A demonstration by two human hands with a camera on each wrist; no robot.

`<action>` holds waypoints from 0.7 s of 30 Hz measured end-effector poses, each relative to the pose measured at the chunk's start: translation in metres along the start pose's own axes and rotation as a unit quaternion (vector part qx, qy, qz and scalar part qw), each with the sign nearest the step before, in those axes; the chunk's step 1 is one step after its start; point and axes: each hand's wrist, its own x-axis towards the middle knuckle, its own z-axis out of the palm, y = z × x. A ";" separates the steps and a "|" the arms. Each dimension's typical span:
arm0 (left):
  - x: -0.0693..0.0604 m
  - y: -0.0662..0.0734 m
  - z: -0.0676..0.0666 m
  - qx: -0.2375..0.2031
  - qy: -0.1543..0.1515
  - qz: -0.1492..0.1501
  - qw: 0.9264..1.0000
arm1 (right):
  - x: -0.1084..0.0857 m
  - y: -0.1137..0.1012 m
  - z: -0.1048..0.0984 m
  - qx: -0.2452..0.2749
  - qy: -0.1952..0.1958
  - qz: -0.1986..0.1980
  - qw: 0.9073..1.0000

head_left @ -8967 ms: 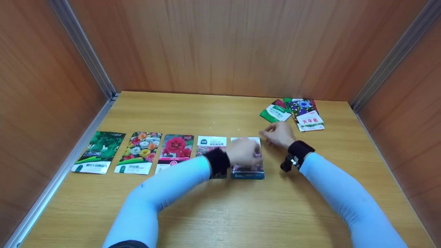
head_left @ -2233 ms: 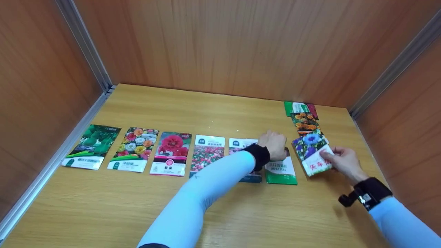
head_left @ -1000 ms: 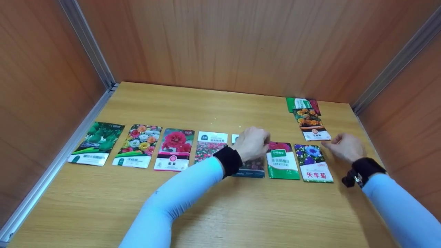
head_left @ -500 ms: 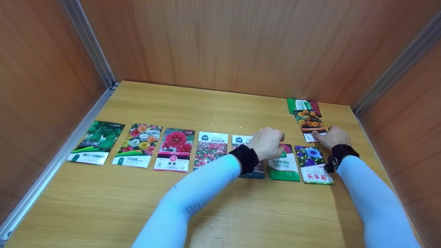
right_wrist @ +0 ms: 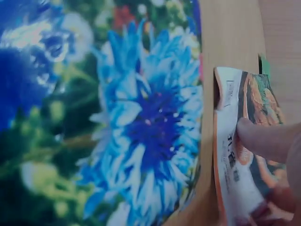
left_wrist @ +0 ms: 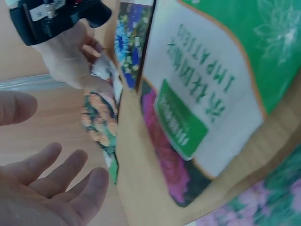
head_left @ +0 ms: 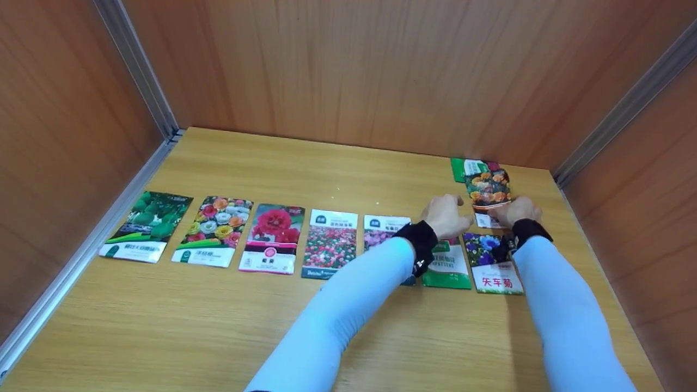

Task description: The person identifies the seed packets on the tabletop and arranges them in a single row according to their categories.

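Observation:
My right hand (head_left: 520, 211) pinches the lower edge of a seed packet with orange flowers (head_left: 488, 188). In the right wrist view the thumb (right_wrist: 268, 139) lies on the front of this bent packet, with other fingers partly hidden below. My left hand (head_left: 444, 216) hovers near the top of a green and white seed packet (head_left: 446, 275), its fingers loosely spread and holding nothing, as the left wrist view shows. Under my right wrist lies a blue cornflower seed packet (head_left: 497, 272). Another green packet (head_left: 460, 170) sits behind the orange-flower one.
Leftward along the row lie further seed packets: pink-purple flowers (head_left: 377, 233), small pink flowers (head_left: 330, 245), a magenta bloom (head_left: 272, 237), mixed roses-like flowers (head_left: 218, 228) and green fruit (head_left: 150, 223). Wooden panels (head_left: 348, 71) enclose the table (head_left: 218, 321).
The cornflower packet was laid at the row's right end. My right hand then moved to the orange-flower packet and took hold of it. My left hand shifted right.

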 end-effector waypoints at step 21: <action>0.013 -0.008 0.012 -0.267 0.049 -0.087 0.959 | -0.059 -0.010 -0.029 0.352 -0.126 -0.030 0.927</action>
